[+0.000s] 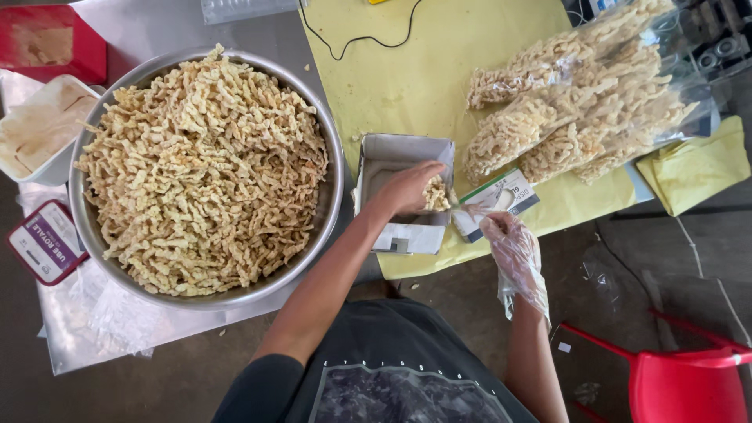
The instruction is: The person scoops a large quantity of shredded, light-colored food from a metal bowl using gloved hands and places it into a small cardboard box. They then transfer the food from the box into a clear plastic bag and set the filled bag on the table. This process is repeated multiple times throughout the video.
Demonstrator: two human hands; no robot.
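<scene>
My left hand (409, 188) is bare and reaches into a small grey cardboard box (392, 150) on the yellow sheet, its fingers closed on a clump of pale twisted fried snacks (435, 193). My right hand (511, 241) wears a loose clear plastic glove and rests just right of the box, fingers apart, touching the edge of a small printed carton (501, 197). A big metal basin (335, 180) to the left is heaped with the same snacks.
Several filled clear bags of snacks (580, 102) lie at the upper right on the yellow sheet (392, 70). A red chair (689, 376) stands at the lower right. A red lid (47, 241), a white tub (39, 129) and a black cable (360, 35) are nearby.
</scene>
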